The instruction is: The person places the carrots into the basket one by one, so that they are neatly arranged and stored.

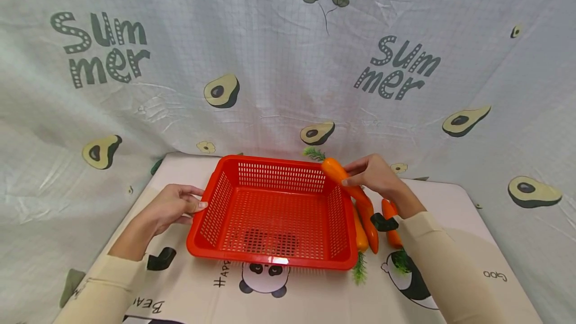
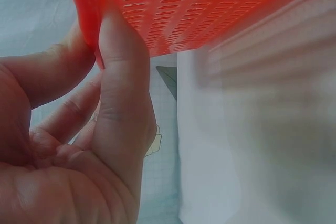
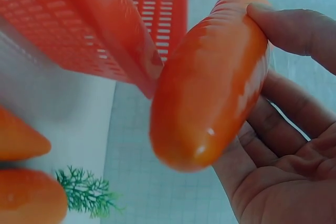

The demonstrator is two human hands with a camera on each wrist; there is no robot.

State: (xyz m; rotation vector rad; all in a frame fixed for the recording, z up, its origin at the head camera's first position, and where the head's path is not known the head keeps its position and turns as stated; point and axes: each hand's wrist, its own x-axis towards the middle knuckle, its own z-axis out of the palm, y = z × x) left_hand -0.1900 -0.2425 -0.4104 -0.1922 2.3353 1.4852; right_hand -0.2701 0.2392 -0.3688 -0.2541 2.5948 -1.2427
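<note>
A red plastic basket [image 1: 270,261] with perforated walls stands in the middle of the table, its inside facing up. My left hand [image 1: 173,205] grips the basket's left rim, thumb on one side and fingers on the other; the left wrist view shows this pinch close up. Over the basket's right back corner, my right hand [image 1: 377,176] holds an orange toy carrot [image 3: 210,93] between thumb and fingers. Its thick blunt end points toward the basket and overlaps the rim in the head view.
Several more orange carrots [image 1: 370,224] with green leafy tops lie right of the basket, partly under the right arm. The pale tablecloth [image 1: 216,301] bears panda prints. A white curtain [image 1: 270,39] with avocado prints hangs behind the table.
</note>
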